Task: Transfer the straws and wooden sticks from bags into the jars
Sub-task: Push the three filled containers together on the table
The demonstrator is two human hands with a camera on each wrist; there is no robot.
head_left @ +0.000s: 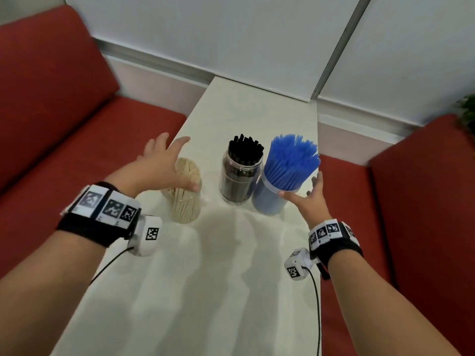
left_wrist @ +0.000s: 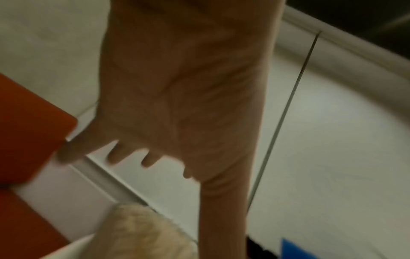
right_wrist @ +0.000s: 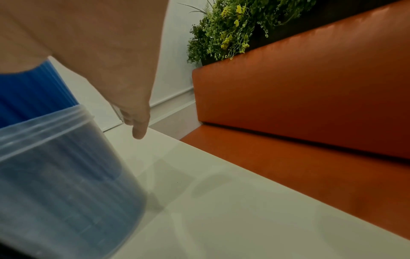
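Note:
Three clear jars stand in a row on the white table (head_left: 205,291). The left jar (head_left: 183,204) holds wooden sticks (head_left: 187,169), the middle jar (head_left: 237,178) black straws (head_left: 245,149), the right jar (head_left: 270,199) blue straws (head_left: 291,160). My left hand (head_left: 164,163) hovers over the wooden sticks with fingers spread and straight, holding nothing; its palm (left_wrist: 177,96) fills the left wrist view above the sticks (left_wrist: 142,233). My right hand (head_left: 309,194) is open beside the blue jar (right_wrist: 60,175), thumb near the rim, fingers (right_wrist: 138,126) straight. No bags are visible.
Red bench seats (head_left: 64,129) flank the narrow table on both sides, with another cushion (right_wrist: 310,98) at the right. A white wall (head_left: 231,34) stands behind the table's far end. A green plant (right_wrist: 233,26) sits above the right backrest.

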